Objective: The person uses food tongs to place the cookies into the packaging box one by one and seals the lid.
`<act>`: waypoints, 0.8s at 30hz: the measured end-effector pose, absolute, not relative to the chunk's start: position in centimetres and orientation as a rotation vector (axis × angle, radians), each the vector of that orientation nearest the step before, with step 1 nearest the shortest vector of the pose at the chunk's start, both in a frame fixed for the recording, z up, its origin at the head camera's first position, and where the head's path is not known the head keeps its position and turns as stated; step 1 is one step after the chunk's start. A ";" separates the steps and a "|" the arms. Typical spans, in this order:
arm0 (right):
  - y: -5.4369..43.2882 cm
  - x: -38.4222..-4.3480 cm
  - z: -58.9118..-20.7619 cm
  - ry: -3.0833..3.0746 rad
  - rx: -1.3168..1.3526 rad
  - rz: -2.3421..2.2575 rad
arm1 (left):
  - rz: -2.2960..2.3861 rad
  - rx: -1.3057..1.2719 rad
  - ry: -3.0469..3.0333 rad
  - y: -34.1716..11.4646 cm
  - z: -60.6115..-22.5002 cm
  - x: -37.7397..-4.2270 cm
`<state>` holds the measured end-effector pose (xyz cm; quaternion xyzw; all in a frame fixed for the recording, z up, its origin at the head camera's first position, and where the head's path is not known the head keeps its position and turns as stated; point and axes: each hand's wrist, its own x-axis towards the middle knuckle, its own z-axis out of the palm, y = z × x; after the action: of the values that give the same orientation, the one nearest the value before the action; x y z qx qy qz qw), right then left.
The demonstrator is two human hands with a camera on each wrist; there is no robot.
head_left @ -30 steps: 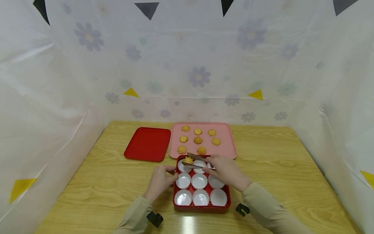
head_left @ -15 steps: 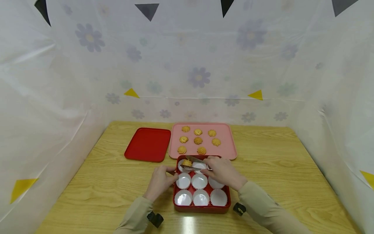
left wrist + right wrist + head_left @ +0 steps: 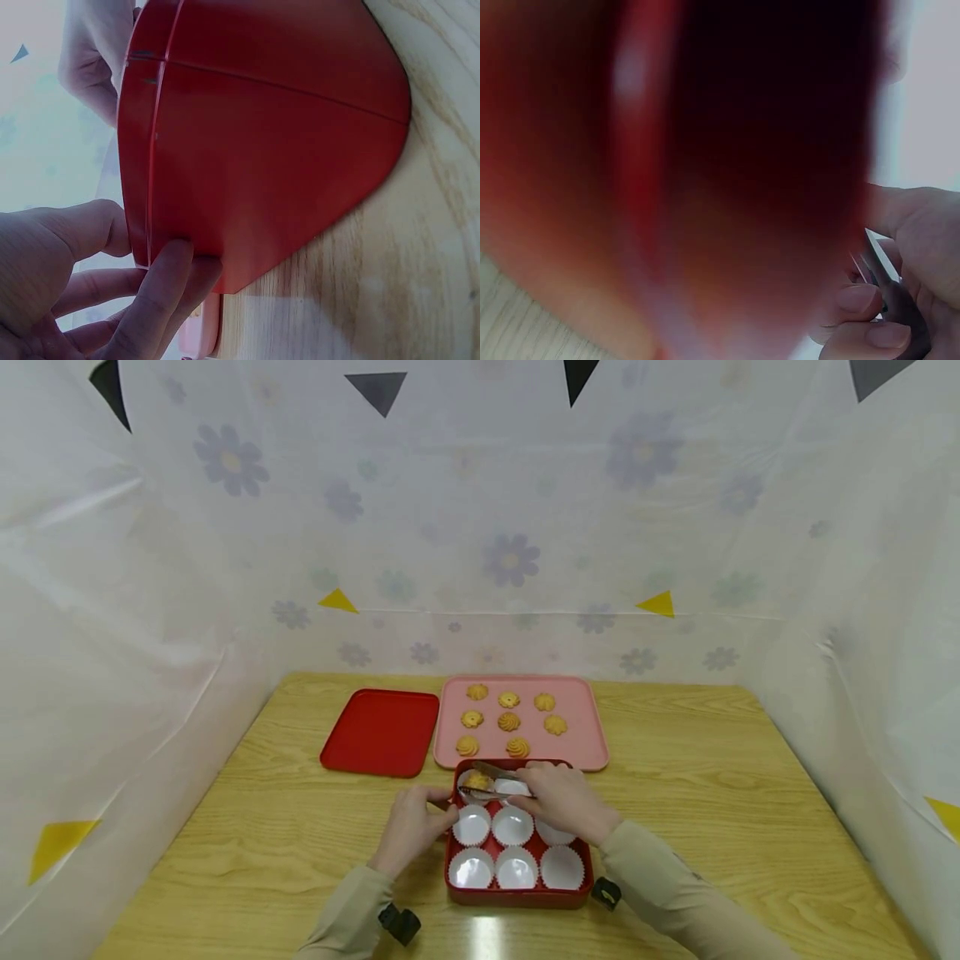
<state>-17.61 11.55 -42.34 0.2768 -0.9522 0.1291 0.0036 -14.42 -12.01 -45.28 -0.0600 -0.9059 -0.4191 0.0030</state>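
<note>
A red box (image 3: pixel 517 897) with white paper cups (image 3: pixel 512 825) in rows stands in front of me. My right hand (image 3: pixel 562 797) holds metal tongs (image 3: pixel 495 771) over its far row. Between the tips of the tongs is a golden cookie (image 3: pixel 477 781), down in the far left cup. My left hand (image 3: pixel 414 827) grips the box's left wall near the far corner; in the left wrist view its thumb and fingers (image 3: pixel 161 292) pinch the rim. The right wrist view is mostly filled by the blurred box side, with the tongs' handle (image 3: pixel 907 315) in the hand at lower right.
Behind the box, a pink tray (image 3: pixel 585 747) bears several golden cookies (image 3: pixel 508 721). To its left lies a flat red lid (image 3: pixel 381 731) on the wooden table (image 3: pixel 675 760). White flowered sheeting (image 3: pixel 510 510) encloses the back and sides.
The right hand has moved slightly left and down, and the tongs have lowered the cookie deeper into the far left cup. The left hand has stayed on the box.
</note>
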 end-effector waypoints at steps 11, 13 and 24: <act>12.6 -17.0 -41.6 -2.988 0.870 0.547 | -1.332 -0.201 -2.839 -12.0 -45.4 -14.4; 13.2 -16.9 -41.6 -2.975 0.873 0.586 | -1.334 -0.200 -2.838 -12.0 -45.4 -14.4; 17.3 -16.9 -41.5 -2.930 0.814 0.978 | -1.365 -0.165 -2.838 -12.1 -45.4 -14.4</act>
<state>-16.95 17.30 -41.52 0.2546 -0.9170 0.3060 -0.0262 -14.44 -12.05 -45.41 -0.0524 -0.8999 -0.4328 -0.0058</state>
